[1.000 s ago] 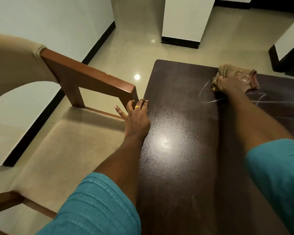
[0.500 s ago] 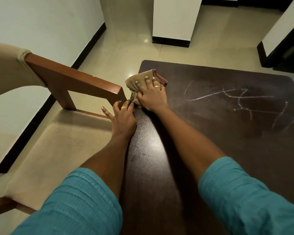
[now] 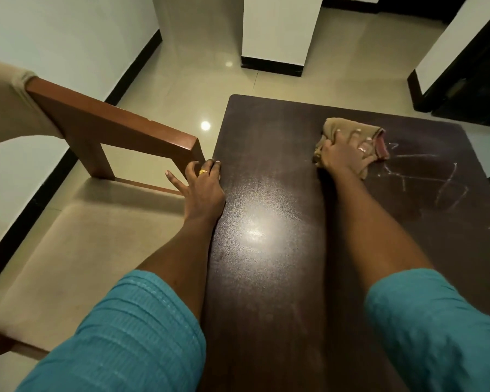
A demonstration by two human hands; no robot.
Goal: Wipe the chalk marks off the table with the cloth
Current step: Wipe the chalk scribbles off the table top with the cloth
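Note:
A dark brown table [image 3: 266,278] fills the middle and right of the view. White chalk marks [image 3: 425,179] scrawl across its far right part. My right hand [image 3: 343,152] presses flat on a crumpled tan cloth [image 3: 337,127] with a pink edge, at the far middle of the table, just left of the marks. My left hand [image 3: 203,185] rests on the table's left edge, fingers spread, holding nothing.
A wooden chair with a beige seat [image 3: 82,222] and a brown armrest [image 3: 111,125] stands tight against the table's left edge. Beyond the table lie a glossy tiled floor [image 3: 195,80], a white pillar [image 3: 277,32] and dark furniture [image 3: 470,75] at the far right.
My right hand has slid the cloth from the table's far left corner rightward toward the chalk marks. The left part of the marks is gone. My left hand stays on the edge.

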